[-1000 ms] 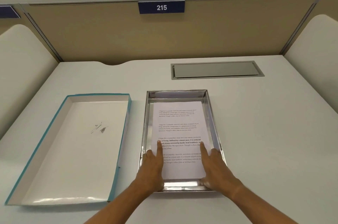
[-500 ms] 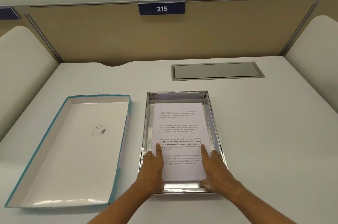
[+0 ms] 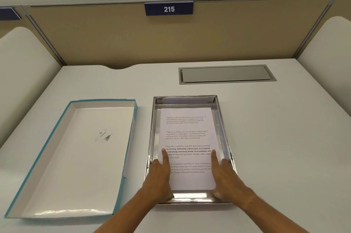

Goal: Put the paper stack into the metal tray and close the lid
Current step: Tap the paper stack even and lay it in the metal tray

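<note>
The white printed paper stack [image 3: 187, 147] already lies flat inside the shiny rectangular metal tray [image 3: 225, 143], which sits on the pale bench [image 3: 275, 137] directly in front of the person. The sheets look centred between the long walls, with a strip of bare metal showing at the far end and another at the near end. So the first half of the job looks done, and what is in hand seems to be the settling of the paper: pressing it down so it sits square.

The left hand [image 3: 161, 177] lies open and flat, gripping nothing, forefinger stretched along the left edge of the top sheet, the other fingers over the tray's left wall. The right hand [image 3: 225, 177] mirrors it, open and flat, forefinger on the right edge of the sheet, the rest spread over the right wall. Neither is closed around anything.

The lid remains. The shallow white cardboard lid with teal-blue sides [image 3: 76, 156] lies upside down on the bench just to the left of the tray, apart from it. By my reckoning both hands must lift off the paper, take the lid by its long sides, turn it over and lower it squarely onto the tray's rim.
</note>
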Motion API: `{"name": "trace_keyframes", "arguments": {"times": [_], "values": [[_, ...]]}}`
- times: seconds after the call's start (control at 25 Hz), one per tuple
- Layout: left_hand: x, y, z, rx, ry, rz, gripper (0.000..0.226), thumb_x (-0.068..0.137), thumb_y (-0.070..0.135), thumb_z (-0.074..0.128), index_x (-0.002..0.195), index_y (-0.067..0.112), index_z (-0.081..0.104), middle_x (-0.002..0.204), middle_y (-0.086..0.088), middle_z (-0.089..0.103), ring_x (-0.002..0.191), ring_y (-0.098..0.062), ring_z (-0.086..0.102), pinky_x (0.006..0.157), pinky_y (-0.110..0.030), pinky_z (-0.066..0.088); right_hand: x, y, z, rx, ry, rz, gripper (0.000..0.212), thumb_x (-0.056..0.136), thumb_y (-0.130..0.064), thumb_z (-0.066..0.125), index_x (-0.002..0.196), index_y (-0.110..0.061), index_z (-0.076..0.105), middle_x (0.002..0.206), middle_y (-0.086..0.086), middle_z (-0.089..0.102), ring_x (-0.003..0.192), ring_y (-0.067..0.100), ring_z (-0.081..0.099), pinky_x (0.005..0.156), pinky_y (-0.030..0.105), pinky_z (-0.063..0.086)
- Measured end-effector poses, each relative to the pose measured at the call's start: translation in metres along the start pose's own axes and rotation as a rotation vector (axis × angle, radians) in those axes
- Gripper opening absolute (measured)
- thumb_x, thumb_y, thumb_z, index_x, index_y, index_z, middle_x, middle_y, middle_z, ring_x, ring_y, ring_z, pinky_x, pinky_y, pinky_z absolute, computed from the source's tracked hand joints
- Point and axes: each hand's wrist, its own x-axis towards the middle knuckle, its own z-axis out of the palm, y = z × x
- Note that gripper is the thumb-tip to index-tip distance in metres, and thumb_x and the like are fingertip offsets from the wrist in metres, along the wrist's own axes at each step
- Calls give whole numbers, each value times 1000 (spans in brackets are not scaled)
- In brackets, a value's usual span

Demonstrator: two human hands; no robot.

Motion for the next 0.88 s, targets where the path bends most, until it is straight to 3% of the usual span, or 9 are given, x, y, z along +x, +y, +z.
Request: {"name": "trace_keyframes", "arguments": {"times": [0.12,0.2,0.28,0.36,0.48,0.6,0.72,0.8,0.88], "values": [[19,2,-19,-181,-82,-67,147,53,61,80,151,19,-21,150,-13,30,136,-31,38,108,-43,44,13,-1,-23,173,-89,70,123,74,-33,80,153,-9,-9,149,22,31,138,34,35,111,37,38],[35,4,-35,-289,10,-84,147,41,79,68,153,17,-4,148,-14,42,130,-33,50,102,-46,50,31,-1,-41,312,6,94,100,74,-37,79,149,-7,19,141,14,49,125,29,53,103,38,47],[49,9,-52,-405,95,-100,115,62,72,68,148,11,22,144,-12,49,126,-34,54,99,-47,52,43,-5,-56,478,122,114,62,81,-34,72,132,-10,45,128,5,62,112,24,61,90,31,52],[58,15,-67,-536,148,-130,83,83,57,62,143,9,33,145,-11,50,127,-35,53,101,-48,50,52,-12,-68,592,146,136,42,88,-27,65,125,-11,54,118,1,64,102,21,62,71,22,49],[64,25,-78,-632,160,-200,70,94,54,44,146,8,32,147,-12,48,128,-37,52,102,-48,48,64,-17,-74,666,149,167,26,89,-20,59,113,-10,62,97,-2,66,80,13,59,54,17,43],[64,31,-79,-676,151,-245,67,98,53,32,149,9,26,151,-13,41,131,-38,48,101,-47,45,72,-18,-74,683,157,223,5,85,-16,57,86,-13,61,78,-3,61,69,10,55,57,22,46],[70,27,-81,-795,154,-275,80,92,66,24,151,13,24,153,-14,39,133,-39,46,106,-51,43,74,-19,-76,702,144,229,12,84,-16,56,73,-16,55,74,-4,59,69,13,56,60,26,46],[80,18,-77,-855,151,-284,115,64,94,16,151,19,28,149,-13,45,130,-39,50,105,-57,43,74,-19,-77,730,130,240,14,84,-16,55,69,-17,54,75,-2,60,69,14,56,62,27,47],[104,-1,-58,-890,144,-291,146,29,106,9,148,25,33,146,-11,50,128,-39,52,104,-59,44,73,-19,-79,753,122,257,14,82,-14,55,69,-16,53,77,0,61,68,15,56,63,28,47]]}}
